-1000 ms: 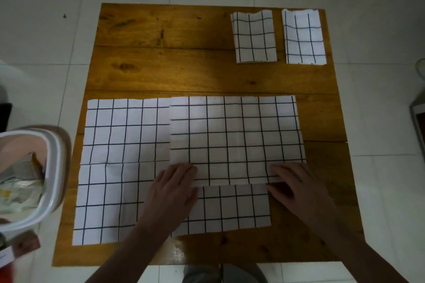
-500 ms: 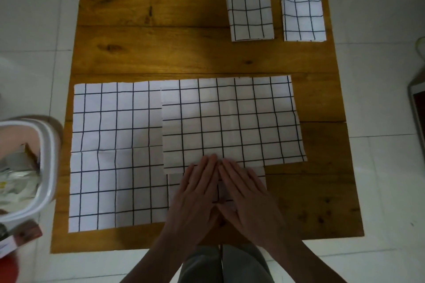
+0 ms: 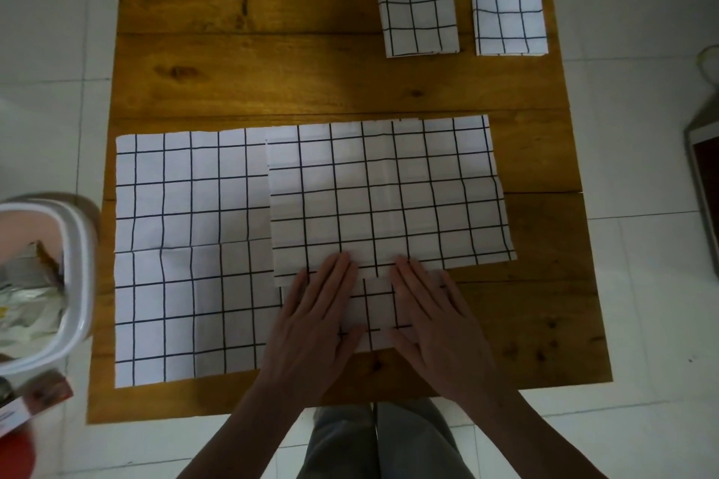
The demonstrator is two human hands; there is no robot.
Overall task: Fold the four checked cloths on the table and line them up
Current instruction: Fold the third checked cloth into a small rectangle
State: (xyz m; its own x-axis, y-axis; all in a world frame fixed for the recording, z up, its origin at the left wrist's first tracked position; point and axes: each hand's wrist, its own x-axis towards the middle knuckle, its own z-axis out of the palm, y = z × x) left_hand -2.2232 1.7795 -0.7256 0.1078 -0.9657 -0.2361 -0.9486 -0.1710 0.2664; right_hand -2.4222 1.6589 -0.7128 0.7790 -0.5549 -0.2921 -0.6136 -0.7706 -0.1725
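Head view, the only one: both hands lie flat with straight fingers, close together but apart, on the near part of the checked cloths. The left hand (image 3: 315,315) and right hand (image 3: 432,319) press down, gripping nothing; a strip of cloth shows between them. Just beyond the fingertips (image 3: 342,259) lies the half-folded cloth (image 3: 389,191), a wide rectangle whose near edge runs under the fingertips. To the left of the fingers, partly beneath that cloth, spreads the unfolded cloth (image 3: 186,253), open flat, reaching the table's near left edge. Well beyond the fingers, at the far right corner of the wooden table (image 3: 253,51), sit two folded cloths side by side, apart: the left folded cloth (image 3: 418,8) and the right folded cloth (image 3: 507,4). Progress, judged: two of four done and lined up; the third is mid-fold and likely needs more folds; the fourth looks untouched. Off the table, left of the hands, a white bin (image 3: 74,284) holds crumpled stuff. No readable writing or brand anywhere; the packet at lower left is too blurred.
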